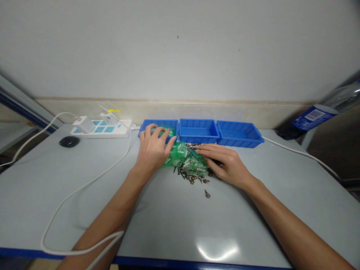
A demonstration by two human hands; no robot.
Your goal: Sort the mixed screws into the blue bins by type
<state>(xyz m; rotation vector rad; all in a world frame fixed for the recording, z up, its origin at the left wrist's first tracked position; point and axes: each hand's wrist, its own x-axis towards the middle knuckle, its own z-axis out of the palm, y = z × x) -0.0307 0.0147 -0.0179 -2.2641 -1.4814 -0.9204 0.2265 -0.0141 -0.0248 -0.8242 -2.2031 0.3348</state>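
Observation:
My left hand reaches over the front rim of the left blue bin, its fingers spread and bent above some green, clear-wrapped pieces inside. Just to the right lies a mixed pile of green and clear plastic pieces, with dark screws and brassy metal parts around its front edge. At the pile's right side rests my right hand, fingers stretched toward the pieces and thumb apart below them. Its fingertips touch the pile; I see nothing gripped. One loose metal part lies nearer to me.
A middle blue bin and a right blue bin stand beside the first. Left are a white power strip and a black oval object. A white cable crosses my left forearm. A bottle leans at right.

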